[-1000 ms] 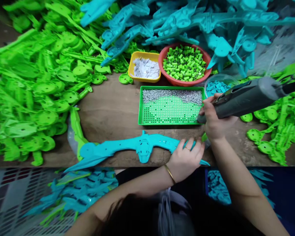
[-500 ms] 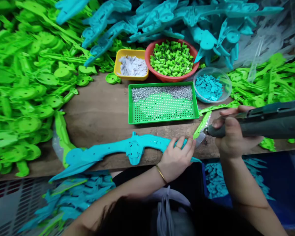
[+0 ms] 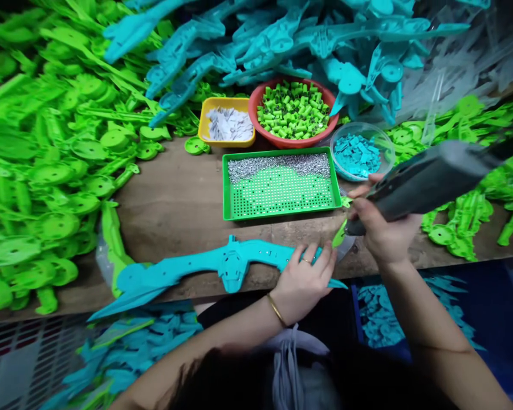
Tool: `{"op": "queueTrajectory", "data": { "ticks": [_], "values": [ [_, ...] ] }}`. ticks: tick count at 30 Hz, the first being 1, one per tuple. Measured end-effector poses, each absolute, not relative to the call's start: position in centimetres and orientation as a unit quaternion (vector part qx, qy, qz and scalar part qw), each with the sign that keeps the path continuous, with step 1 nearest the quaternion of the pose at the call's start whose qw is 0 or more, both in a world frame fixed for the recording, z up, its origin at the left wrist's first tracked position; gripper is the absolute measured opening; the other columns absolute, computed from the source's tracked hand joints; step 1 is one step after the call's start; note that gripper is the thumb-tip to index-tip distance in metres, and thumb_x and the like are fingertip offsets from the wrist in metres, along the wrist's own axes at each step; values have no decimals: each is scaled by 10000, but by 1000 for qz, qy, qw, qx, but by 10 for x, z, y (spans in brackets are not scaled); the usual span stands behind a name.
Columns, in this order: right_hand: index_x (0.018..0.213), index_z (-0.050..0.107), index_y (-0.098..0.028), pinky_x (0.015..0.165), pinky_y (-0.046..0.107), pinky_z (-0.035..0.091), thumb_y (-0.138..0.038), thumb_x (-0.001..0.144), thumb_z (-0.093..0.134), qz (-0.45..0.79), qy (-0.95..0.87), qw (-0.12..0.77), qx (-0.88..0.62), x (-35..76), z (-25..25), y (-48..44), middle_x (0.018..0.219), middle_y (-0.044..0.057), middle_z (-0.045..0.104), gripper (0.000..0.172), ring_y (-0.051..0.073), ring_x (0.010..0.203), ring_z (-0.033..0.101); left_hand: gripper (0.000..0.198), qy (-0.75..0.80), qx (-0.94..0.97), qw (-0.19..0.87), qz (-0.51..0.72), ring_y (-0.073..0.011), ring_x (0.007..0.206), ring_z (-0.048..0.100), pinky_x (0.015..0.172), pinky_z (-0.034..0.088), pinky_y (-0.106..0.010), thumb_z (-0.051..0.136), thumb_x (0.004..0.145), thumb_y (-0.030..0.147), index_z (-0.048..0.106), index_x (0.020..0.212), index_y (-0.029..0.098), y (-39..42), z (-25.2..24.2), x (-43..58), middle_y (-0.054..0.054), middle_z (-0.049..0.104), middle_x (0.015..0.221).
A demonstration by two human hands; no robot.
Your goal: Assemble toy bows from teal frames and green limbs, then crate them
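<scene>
A blue plastic toy bow (image 3: 188,262) lies along the front of the bench, with a raised block at its middle. My left hand (image 3: 305,276), wearing a ring and a bangle, is closed over the bow's right end. In my right hand (image 3: 385,233) is a dark electric screwdriver (image 3: 423,176), held aslant with its tip low beside a green plastic limb (image 3: 340,233) at the bow's right end. The tip's exact contact point is hidden. Another green limb (image 3: 113,245) joins the bow's left end, a clear plastic piece beside it.
Behind the bow stands a green perforated tray (image 3: 282,213) of small metal screws. Around it are a yellow tub (image 3: 203,122), a red bowl (image 3: 293,142) of green caps and a clear tub (image 3: 387,156) of blue bits. Green parts (image 3: 47,171) and blue parts (image 3: 277,40) are heaped around.
My right hand has moved left and tilted the screwdriver, its rear end swinging up and its tip coming close to the green limb. My left hand stays on the bow. The view shifted slightly.
</scene>
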State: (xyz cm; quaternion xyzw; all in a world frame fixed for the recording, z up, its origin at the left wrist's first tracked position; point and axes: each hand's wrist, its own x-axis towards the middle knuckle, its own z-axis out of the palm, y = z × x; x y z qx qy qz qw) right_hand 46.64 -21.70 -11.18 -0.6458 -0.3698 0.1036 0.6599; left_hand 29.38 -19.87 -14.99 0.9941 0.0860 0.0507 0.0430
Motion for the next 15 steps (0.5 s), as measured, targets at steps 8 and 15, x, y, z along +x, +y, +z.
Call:
{"op": "queueTrajectory", "data": {
  "ticks": [8,15],
  "values": [
    [978,593,-252,525,287,522,-424,804,663,22,-349,727,-590,466,-124,-161,824,-16,643,255,90,502,555,580,63,997,38,18,-272,1341,446,1087,399,-422,429,946,369,389,1428,49,-206,-142,304,-169,395,1510],
    [953,595,-254,710,398,597,-466,810,648,7,-382,684,-621,467,-149,-158,784,4,649,261,167,645,650,508,62,997,37,22,-253,1305,494,1044,440,-405,374,956,279,418,1412,59,-204,-146,304,-158,422,1495]
  ]
}}
